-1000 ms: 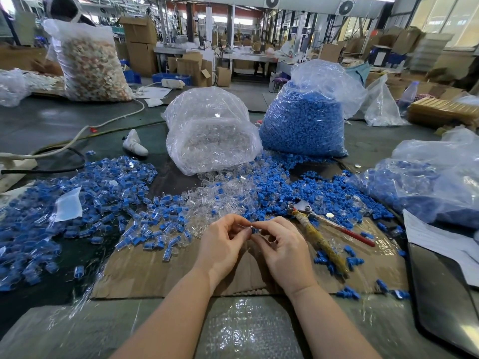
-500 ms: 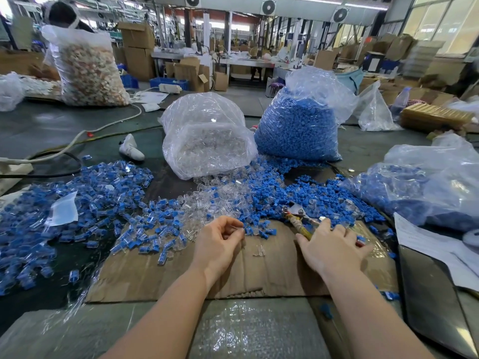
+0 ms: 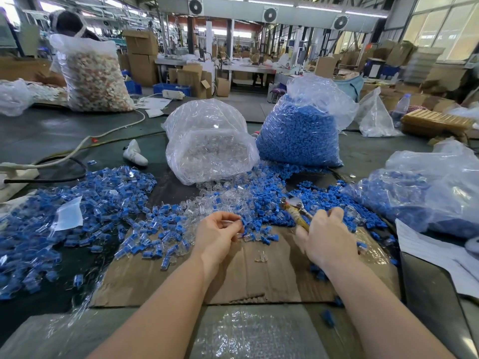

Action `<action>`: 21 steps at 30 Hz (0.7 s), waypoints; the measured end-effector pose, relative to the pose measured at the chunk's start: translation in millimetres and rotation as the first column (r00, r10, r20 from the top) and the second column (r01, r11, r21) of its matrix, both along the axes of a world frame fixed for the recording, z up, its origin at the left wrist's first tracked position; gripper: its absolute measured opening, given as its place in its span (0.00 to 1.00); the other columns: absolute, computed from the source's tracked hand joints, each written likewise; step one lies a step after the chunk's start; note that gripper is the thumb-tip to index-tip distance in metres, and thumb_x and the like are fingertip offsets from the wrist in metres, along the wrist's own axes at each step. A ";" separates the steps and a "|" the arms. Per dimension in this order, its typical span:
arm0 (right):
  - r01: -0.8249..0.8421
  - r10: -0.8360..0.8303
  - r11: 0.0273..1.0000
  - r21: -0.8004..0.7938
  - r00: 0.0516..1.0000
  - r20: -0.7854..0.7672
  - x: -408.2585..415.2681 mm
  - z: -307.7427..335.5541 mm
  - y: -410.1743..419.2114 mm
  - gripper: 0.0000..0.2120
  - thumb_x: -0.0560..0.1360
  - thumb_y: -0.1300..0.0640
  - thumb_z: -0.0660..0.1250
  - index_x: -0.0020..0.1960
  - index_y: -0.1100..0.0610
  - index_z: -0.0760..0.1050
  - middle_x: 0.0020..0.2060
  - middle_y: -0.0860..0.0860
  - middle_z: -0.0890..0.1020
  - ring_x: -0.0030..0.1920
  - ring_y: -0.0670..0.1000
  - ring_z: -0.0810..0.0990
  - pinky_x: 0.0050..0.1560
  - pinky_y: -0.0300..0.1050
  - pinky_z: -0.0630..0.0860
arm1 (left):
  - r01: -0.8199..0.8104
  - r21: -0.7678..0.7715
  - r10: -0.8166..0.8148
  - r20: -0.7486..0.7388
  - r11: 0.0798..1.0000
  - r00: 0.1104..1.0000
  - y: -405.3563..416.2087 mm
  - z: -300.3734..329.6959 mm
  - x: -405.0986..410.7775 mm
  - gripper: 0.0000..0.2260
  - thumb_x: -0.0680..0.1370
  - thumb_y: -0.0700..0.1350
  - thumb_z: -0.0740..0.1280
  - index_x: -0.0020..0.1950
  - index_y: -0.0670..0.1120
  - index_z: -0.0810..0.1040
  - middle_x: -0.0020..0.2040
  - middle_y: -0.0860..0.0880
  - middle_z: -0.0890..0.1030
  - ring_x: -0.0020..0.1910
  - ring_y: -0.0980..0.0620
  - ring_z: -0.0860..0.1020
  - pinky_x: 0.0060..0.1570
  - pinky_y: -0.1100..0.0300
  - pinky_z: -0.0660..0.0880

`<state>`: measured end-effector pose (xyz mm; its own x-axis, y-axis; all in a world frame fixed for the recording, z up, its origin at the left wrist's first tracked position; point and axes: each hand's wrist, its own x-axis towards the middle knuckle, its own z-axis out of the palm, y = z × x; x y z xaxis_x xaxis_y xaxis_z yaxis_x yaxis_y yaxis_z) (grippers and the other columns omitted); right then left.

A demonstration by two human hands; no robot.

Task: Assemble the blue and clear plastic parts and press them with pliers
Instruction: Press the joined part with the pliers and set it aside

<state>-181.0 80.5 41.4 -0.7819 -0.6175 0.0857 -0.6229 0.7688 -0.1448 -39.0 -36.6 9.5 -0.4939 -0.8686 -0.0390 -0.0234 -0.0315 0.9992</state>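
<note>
Clear plastic, small: one transparent part [image 3: 231, 223] pinched at the fingertips of the left hand [image 3: 216, 235], fingers curled in around it; too small to tell which way it points. Hand held just above the flat brown cardboard sheet [image 3: 259, 281].

Right hand [image 3: 325, 237] curled over the yellow-wrapped handles of the metal pliers [image 3: 294, 209], gripping them. Pliers' long axis runs from the hand up and to the left, grey jaws pointing away from the person, out over the loose blue plastic caps [image 3: 261, 200]. Whether the jaws are parted cannot be told. Pliers sit right of the clear part, hands apart.

Two tiny clear pieces [image 3: 260, 256] lie on the cardboard between the hands, nearer the person.

Beyond: scattered clear shells mixed with blue caps, a heap of joined blue-and-clear parts [image 3: 85, 203] to the left. Further back, a transparent bag of clear parts [image 3: 210, 143] beside a transparent bag of blue caps [image 3: 298, 136]. Another plastic bag of blue pieces [image 3: 425, 193] at far right. All on a dark green table [image 3: 51, 133].
</note>
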 end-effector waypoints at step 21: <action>-0.187 0.278 0.959 -0.213 0.483 0.830 33.4 28.6 2.4 0.14 0.72 0.63 0.61 0.58 0.62 0.70 0.43 0.57 0.81 0.48 0.59 0.81 0.57 0.58 0.74 | -0.112 0.191 0.127 -0.066 0.975 0.990 -14.7 3.4 -7.2 0.04 0.75 0.33 0.67 0.45 0.40 0.78 0.36 0.43 0.79 0.27 0.56 0.75 0.25 0.68 0.72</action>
